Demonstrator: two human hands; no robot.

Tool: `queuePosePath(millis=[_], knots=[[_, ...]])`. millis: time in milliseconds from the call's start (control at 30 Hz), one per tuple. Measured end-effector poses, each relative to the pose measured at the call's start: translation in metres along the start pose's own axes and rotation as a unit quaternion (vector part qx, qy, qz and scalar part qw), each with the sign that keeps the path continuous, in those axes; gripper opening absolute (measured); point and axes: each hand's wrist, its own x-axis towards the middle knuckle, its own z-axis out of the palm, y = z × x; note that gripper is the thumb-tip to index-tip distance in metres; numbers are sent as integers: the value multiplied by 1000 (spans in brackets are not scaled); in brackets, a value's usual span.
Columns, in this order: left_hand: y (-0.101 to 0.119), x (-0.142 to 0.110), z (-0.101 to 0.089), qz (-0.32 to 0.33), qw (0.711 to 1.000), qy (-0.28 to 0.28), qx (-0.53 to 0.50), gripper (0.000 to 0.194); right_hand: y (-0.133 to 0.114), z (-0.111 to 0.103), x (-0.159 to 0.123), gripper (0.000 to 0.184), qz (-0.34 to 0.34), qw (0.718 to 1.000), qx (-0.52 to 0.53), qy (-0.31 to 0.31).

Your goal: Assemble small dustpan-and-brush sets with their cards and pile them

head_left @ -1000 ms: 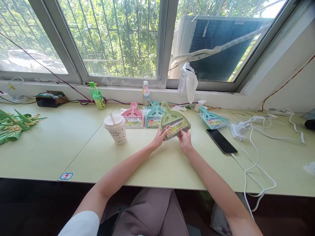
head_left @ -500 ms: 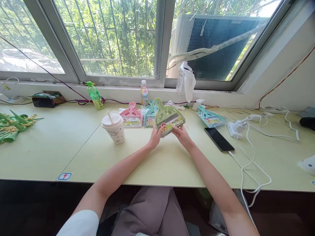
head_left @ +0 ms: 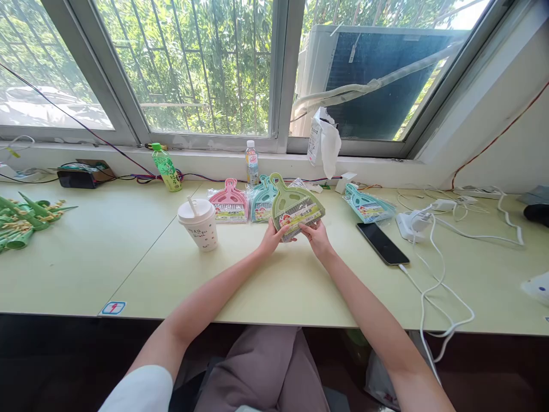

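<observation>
A green mini dustpan and brush set [head_left: 295,209] with a printed label is held tilted above the table between both hands. My left hand [head_left: 271,237] grips its lower left edge, thumb on the front. My right hand [head_left: 316,236] grips the lower right edge in the same way. Behind it, a pink dustpan set [head_left: 230,201] and a blue-green dustpan set [head_left: 261,200] lie on the table, the latter partly hidden by the green one. Another blue-green set [head_left: 368,203] in clear wrapping lies to the right.
A lidded paper cup with straw [head_left: 199,226] stands left of my hands. A phone [head_left: 383,244] lies at right beside a power strip [head_left: 414,225] and white cables. Two bottles, one green [head_left: 166,167] and one clear [head_left: 251,163], stand near the window. Green plastic pieces [head_left: 28,220] lie far left.
The green dustpan set has shifted slightly right and down in my hands. My left fingers now reach further beneath its lower edge.
</observation>
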Motion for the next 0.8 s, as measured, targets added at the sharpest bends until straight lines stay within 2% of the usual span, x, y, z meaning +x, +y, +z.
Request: queuePosePath(millis=[133,367,500,567,600,667,733,800], knots=[[-6,6,-7,16,998,49,37,62,4,1,1,63,8,1000,-10,7],[1,3,-10,-41,998,-4,45,65,0,-1,5,53,56,996,-59,23],[7,7,-17,-54,998,-2,34,67,-13,-10,9,36,88,990,-108,-13],[10,11,-23,-65,998,19,4,69,-21,-18,11,31,84,984,-154,-28],[12,13,-26,-70,997,37,-17,71,-25,-22,12,30,65,979,-190,-19],[16,17,-33,-82,992,75,-60,72,-31,-31,13,31,-20,958,-287,17],[20,19,-39,-90,986,101,-96,65,-36,-37,12,29,-146,904,-401,35],[23,21,-44,-99,981,111,-121,50,-38,-39,12,36,-253,831,-495,5]])
